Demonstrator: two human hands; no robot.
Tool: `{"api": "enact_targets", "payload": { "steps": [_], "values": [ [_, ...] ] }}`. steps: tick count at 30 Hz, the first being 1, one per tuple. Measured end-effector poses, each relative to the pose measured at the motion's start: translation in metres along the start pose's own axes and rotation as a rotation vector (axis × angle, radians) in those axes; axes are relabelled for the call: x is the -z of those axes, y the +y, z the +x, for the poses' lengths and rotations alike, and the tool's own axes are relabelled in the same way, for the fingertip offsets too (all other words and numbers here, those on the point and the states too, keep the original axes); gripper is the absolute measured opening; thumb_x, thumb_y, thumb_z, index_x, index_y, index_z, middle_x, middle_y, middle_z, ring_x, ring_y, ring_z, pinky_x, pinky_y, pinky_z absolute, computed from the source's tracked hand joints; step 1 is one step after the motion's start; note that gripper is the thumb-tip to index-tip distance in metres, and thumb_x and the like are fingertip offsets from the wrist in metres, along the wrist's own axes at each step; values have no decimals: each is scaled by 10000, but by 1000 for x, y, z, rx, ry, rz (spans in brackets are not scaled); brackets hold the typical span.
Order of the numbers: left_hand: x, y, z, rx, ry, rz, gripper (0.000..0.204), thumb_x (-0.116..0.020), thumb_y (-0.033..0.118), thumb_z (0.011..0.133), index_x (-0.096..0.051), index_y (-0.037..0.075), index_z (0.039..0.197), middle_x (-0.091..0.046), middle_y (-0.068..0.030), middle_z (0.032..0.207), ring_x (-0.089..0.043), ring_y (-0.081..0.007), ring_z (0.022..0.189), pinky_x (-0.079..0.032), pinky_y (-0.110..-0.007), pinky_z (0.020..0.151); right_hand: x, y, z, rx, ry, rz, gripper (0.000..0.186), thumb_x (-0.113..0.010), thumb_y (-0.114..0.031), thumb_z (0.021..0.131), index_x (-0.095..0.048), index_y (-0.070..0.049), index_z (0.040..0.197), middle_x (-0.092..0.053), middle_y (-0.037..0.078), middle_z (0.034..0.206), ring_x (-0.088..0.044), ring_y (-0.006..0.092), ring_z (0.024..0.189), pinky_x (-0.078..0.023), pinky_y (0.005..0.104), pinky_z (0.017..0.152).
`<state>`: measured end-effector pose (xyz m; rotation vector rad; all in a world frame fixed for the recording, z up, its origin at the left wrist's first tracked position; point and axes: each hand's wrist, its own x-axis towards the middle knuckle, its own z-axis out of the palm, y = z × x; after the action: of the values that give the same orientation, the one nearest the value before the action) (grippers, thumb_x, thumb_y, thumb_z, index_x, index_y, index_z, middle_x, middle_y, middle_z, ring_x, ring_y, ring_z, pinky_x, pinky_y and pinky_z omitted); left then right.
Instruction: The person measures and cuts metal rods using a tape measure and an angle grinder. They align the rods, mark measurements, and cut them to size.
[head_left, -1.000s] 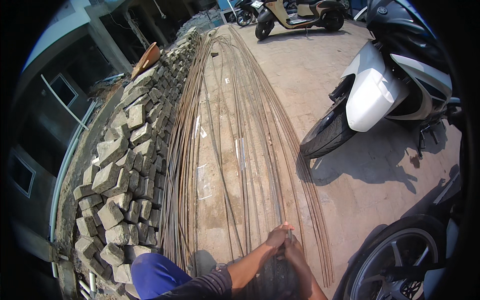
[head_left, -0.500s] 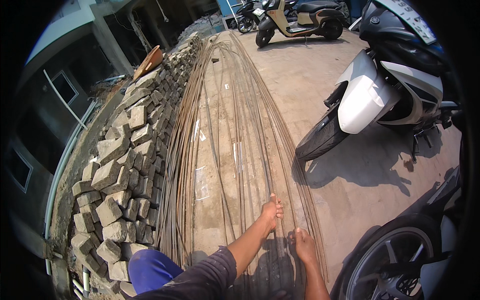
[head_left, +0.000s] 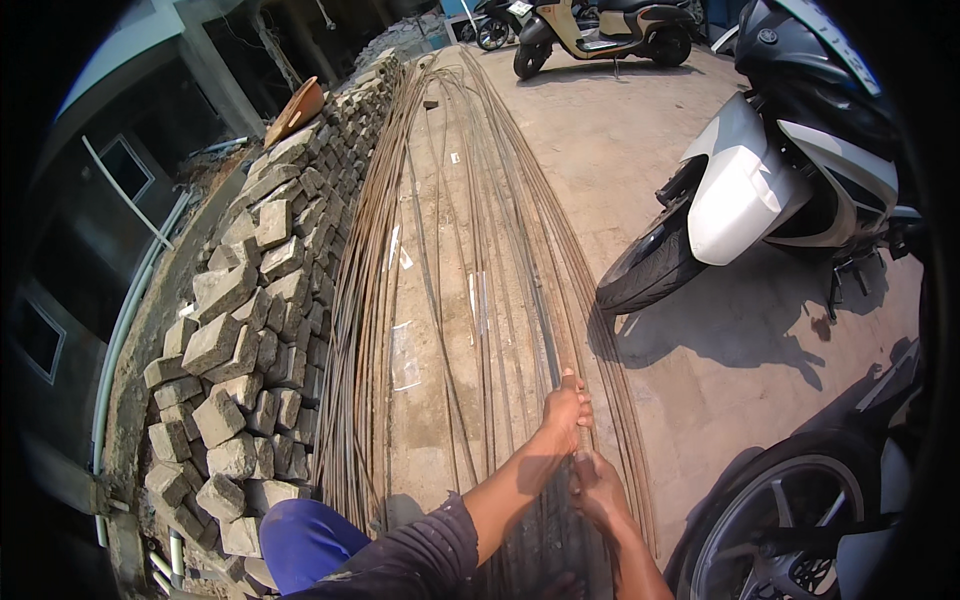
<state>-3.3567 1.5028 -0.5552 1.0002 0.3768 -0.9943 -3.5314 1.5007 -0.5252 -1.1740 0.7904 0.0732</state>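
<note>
Long thin steel rods [head_left: 352, 330] lie lengthwise on the paved ground in front of me, in a thick bundle on the left and looser lines on the right. My left hand [head_left: 567, 410] is closed round one or more steel rods [head_left: 586, 440] among the right-hand lines, thumb pointing away from me. Just behind it, nearer to me, my right hand [head_left: 601, 490] is closed on the rods too, its thumb along the top. How many rods lie inside the hands is hidden by the fingers.
A stacked pile of grey paving blocks [head_left: 228, 345] runs along the left, topped farther back by an orange-brown basin [head_left: 294, 112]. A white-fronted motorcycle [head_left: 735, 190] stands close on the right, with another vehicle's wheel [head_left: 782, 520] nearer me. A scooter [head_left: 600, 38] is parked at the back.
My left hand has shifted right and slightly away from me. My right hand, lower and apart before, now grips right behind the left one.
</note>
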Motion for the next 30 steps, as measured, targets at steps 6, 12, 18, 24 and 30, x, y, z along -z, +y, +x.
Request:
{"api": "enact_targets", "payload": {
  "steps": [6, 12, 18, 24, 30],
  "values": [
    [44, -51, 40, 48, 120, 116, 427, -458, 522, 1098, -502, 105, 1014, -418, 29, 699, -324, -79, 490, -270, -262, 405, -4, 49, 35, -96, 77, -202, 375, -451, -457, 1116, -524, -96, 1051, -508, -1, 697, -478, 120, 529, -389, 312, 471],
    [56, -53, 63, 67, 44, 80, 420, -450, 519, 1103, -514, 107, 1051, -436, 20, 734, -355, -88, 512, -317, -272, 436, 6, 69, 53, -91, 50, -80, 388, -465, -446, 1113, -539, -72, 1044, -530, 11, 701, -502, 137, 523, -398, 331, 465],
    [72, -69, 55, 107, -59, 73, 389, -437, 447, 1125, -554, 88, 1218, -547, -7, 861, -519, -140, 697, -499, -320, 630, 14, 90, 70, -33, 119, -240, 498, -450, -506, 1101, -603, -36, 1035, -592, 51, 714, -584, 188, 588, -463, 364, 549],
    [104, -92, 15, 34, -215, 498, 384, -417, 272, 1137, -542, 21, 1400, -685, -108, 1259, -670, -242, 1061, -546, -381, 947, 36, 106, 83, 46, 226, -400, 542, -452, -516, 1099, -629, -3, 1093, -640, 80, 741, -634, 204, 672, -498, 374, 630],
    [114, -95, -5, -508, -561, 1669, 425, -489, 85, 1045, -521, 0, 1460, -704, -193, 1274, -667, -320, 1166, -501, -391, 1031, 61, 93, 77, -13, 191, -301, 482, -516, -459, 1090, -601, 14, 1042, -640, 118, 726, -624, 224, 623, -499, 390, 597]
  ]
}}
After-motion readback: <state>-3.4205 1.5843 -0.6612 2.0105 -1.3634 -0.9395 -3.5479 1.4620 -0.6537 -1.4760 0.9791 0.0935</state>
